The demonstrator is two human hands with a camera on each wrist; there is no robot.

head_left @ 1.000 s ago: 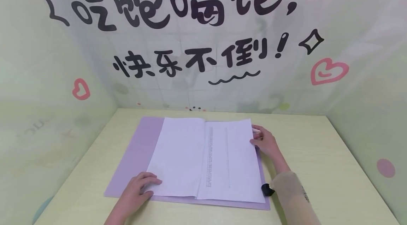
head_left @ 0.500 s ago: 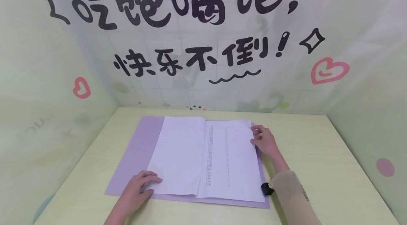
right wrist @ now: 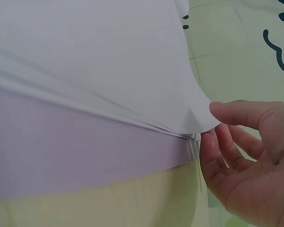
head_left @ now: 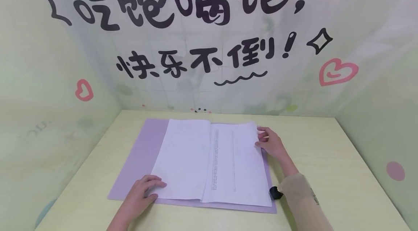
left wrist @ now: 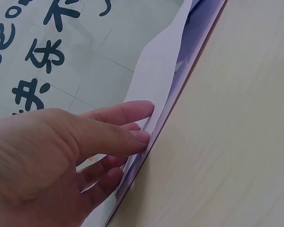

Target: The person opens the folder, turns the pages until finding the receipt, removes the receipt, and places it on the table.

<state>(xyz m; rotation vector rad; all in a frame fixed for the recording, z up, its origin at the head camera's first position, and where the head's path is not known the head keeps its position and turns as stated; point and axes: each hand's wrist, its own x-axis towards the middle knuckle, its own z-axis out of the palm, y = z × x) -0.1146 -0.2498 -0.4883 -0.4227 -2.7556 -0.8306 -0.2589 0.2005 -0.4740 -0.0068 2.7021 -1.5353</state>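
Note:
A purple folder [head_left: 138, 158] lies spread on the table with a stack of white paper inside. Its left page [head_left: 184, 158] is blank, while the right page [head_left: 246, 165] carries columns of small print. My left hand [head_left: 143, 191] rests on the lower left corner of the blank page, fingers extended and thumb at the bottom edge. At the upper right edge, my right hand [head_left: 272, 145] pinches the printed page. In the right wrist view the thumb lies on top of the raised page corner [right wrist: 196, 120], fingers beneath it, with more sheets just below.
The pale wooden table [head_left: 330, 173] extends to both sides of the folder. A printed cloth wall [head_left: 209, 93] stands close behind it, and more cloth encloses the left and right sides. A small black object [head_left: 276, 192] sits by the right cuff.
My right hand has shifted slightly left with the page edge, whose upper right corner now curls up. The left hand has stayed in place.

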